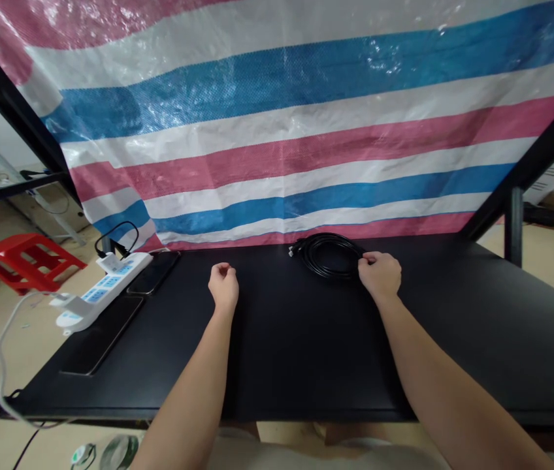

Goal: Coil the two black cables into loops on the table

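A coiled black network cable (pixel 312 256) lies toward the back of the black table, its pale plug ends at the coil's left side. My right hand (pixel 381 271) is closed on the coil's right edge, thumb and fingers pinched together there. To the left, apart from the coil, my left hand (pixel 223 284) hovers over or rests on the table with its fingers curled shut. Nothing shows in it.
On the table's left side are a white power strip (pixel 110 287) with plugs in it and two dark phones (pixel 105 336), (pixel 154 273). A red stool (pixel 29 258) stands on the floor beyond. Striped plastic sheeting (pixel 281 156) hangs along the back between dark frame posts (pixel 513 225).
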Tool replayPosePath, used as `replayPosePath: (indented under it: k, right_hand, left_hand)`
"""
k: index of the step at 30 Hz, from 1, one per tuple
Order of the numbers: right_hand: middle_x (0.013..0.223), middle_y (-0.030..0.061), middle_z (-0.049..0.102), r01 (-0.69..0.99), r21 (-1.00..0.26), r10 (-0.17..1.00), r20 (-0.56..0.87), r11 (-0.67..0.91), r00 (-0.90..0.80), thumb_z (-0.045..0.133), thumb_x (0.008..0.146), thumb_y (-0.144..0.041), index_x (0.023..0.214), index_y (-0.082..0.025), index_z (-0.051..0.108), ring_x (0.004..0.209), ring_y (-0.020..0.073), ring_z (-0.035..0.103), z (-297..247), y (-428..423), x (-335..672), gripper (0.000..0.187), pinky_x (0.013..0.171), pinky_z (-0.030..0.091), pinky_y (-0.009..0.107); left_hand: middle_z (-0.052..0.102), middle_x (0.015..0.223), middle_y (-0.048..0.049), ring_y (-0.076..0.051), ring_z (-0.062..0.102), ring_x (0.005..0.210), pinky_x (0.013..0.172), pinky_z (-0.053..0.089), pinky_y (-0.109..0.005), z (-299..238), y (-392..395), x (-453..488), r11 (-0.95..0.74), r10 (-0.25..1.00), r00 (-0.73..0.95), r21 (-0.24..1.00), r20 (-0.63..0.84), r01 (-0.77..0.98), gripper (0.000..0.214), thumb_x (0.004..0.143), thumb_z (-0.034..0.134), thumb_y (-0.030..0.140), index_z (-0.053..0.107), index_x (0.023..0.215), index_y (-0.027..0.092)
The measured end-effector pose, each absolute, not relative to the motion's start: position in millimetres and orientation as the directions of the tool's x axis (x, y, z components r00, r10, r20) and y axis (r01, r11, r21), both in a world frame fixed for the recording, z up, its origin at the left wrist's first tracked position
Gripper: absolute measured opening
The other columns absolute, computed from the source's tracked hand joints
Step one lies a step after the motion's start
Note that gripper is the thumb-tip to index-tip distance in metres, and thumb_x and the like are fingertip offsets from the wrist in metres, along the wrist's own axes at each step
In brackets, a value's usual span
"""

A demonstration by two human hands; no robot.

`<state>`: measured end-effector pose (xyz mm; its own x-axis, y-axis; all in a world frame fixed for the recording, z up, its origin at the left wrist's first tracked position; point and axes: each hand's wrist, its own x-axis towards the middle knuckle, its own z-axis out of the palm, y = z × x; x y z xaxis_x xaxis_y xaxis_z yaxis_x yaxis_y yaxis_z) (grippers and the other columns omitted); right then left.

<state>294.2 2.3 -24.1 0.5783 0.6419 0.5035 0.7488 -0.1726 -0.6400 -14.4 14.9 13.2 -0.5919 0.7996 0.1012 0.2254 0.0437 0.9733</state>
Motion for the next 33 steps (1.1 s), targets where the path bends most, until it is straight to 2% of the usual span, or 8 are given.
replayPosePath:
  k: [3,9,16,20,24,26,29,33]
  right_hand:
    - [0.078,0.0114,0.062,0.745,-0.653,0.608,0.539,-0.135,0.583,0.048,0.067,-0.022,0.076,-0.02,0.065,0.081,0.0283,0.056,-19,1,289,0.02,0.075,0.045,0.043]
    - [0.078,0.0112,0.061,0.694,-0.711,0.605,0.506,-0.111,0.615,0.049,0.064,-0.02,0.075,-0.019,0.06,0.081,0.0276,0.056,-10,-1,283,0.015,0.081,0.044,0.044]
    - [0.074,0.0071,0.056,0.684,-0.725,0.519,0.554,-0.084,0.651,0.047,0.07,-0.025,0.078,-0.02,0.054,0.076,0.0244,0.053,-16,1,287,0.012,0.08,0.043,0.044]
    - [0.07,0.0036,0.052,0.612,-0.785,0.486,0.499,-0.096,0.717,0.047,0.068,-0.024,0.074,-0.022,0.049,0.071,0.0219,0.052,-19,1,286,0.006,0.078,0.044,0.042]
    - [0.067,0.0015,0.049,0.499,-0.859,0.444,0.406,-0.113,0.799,0.047,0.066,-0.022,0.069,-0.023,0.047,0.07,0.0211,0.052,-19,5,286,0.003,0.079,0.045,0.042]
    - [0.066,0.0009,0.049,0.461,-0.88,0.419,0.379,-0.113,0.825,0.047,0.067,-0.023,0.068,-0.023,0.047,0.069,0.0207,0.053,-19,6,286,0.002,0.078,0.045,0.041]
    - [0.065,0.0008,0.05,0.448,-0.888,0.407,0.372,-0.106,0.834,0.047,0.068,-0.023,0.068,-0.023,0.047,0.068,0.02,0.052,-18,6,285,0.001,0.077,0.046,0.04]
    - [0.065,0.0008,0.05,0.427,-0.899,0.425,0.349,-0.1,0.835,0.047,0.068,-0.023,0.066,-0.022,0.046,0.068,0.0192,0.052,-13,3,282,0.002,0.078,0.045,0.04]
  left_hand:
    - [0.056,0.063,0.0032,-0.016,0.059,0.067,0.076,0.048,-0.032,11,16,-14,0.034,0.799,-0.593,0.978,0.098,0.207,0.009,0.063,0.054,0.013,0.054,0.065,0.022]
    - [0.055,0.063,0.0032,-0.015,0.057,0.064,0.075,0.047,-0.031,14,15,-14,0.05,0.812,-0.577,0.975,0.085,0.215,0.01,0.064,0.053,0.012,0.054,0.064,0.021]
    - [0.059,0.068,0.0002,-0.017,0.059,0.07,0.077,0.048,-0.032,17,9,-14,0.026,0.839,-0.518,0.94,0.165,0.341,0.009,0.067,0.053,0.013,0.058,0.07,0.02]
    - [0.061,0.067,-0.0024,-0.02,0.061,0.07,0.077,0.048,-0.034,29,6,-24,0.017,0.884,-0.399,0.834,0.245,0.551,0.005,0.066,0.057,0.016,0.058,0.067,0.021]
    - [0.061,0.065,-0.0048,-0.027,0.063,0.079,0.081,0.048,-0.038,53,-4,-63,0.095,0.958,-0.239,0.613,0.157,0.784,0.011,0.06,0.065,0.019,0.055,0.059,0.022]
    - [0.063,0.073,-0.0061,-0.031,0.064,0.089,0.086,0.047,-0.042,65,-18,-94,0.212,0.935,-0.321,0.493,0.149,0.844,0.015,0.059,0.067,0.02,0.053,0.062,0.022]
    - [0.064,0.085,-0.0089,-0.038,0.059,0.105,0.092,0.043,-0.05,75,-44,-141,0.441,0.85,-0.513,0.372,0.119,0.817,0.024,0.061,0.069,0.021,0.045,0.064,0.022]
    - [0.065,0.095,-0.0034,-0.038,0.045,0.125,0.104,0.033,-0.052,74,-71,-181,0.563,0.754,-0.651,0.422,0.09,0.711,0.045,0.052,0.077,0.018,0.034,0.063,0.023]
